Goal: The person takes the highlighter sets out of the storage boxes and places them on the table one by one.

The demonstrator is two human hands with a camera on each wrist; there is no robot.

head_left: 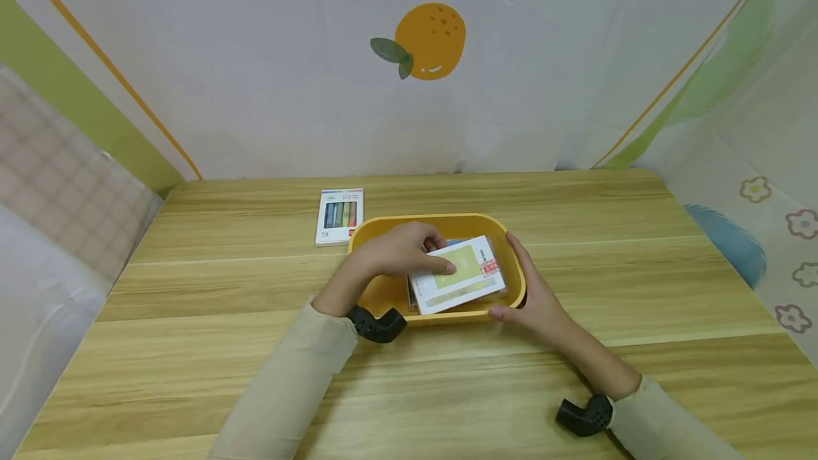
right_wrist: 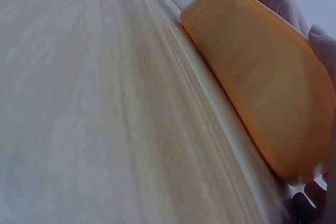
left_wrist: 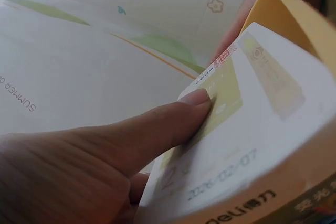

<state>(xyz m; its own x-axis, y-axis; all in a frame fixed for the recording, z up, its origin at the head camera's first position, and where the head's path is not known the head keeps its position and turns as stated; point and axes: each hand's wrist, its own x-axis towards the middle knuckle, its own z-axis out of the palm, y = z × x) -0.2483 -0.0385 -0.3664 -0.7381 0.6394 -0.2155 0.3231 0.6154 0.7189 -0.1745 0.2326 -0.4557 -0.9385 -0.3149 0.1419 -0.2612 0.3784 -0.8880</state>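
In the head view, my left hand [head_left: 402, 250] reaches into a yellow plastic bin [head_left: 377, 319] and grips a flat white highlighter box [head_left: 460, 289] with a yellow-green label. The left wrist view shows the thumb pressed on the box's printed face [left_wrist: 231, 129], with the fingers mostly hidden behind it. The box leans at a slant over other packages, of which a blue edge [head_left: 452, 241] shows. Around the bin's right end, my right hand [head_left: 537, 304] grips with the thumb at the front rim. From the right wrist view, the bin's outer wall [right_wrist: 257, 72] stands on the table.
A white box of coloured sticks [head_left: 340, 217] lies just behind the bin's left corner. The wood-grain table [head_left: 192, 346] extends to a white printed cloth [head_left: 275, 91] at the back. Black devices [head_left: 378, 325] sit on both wrists.
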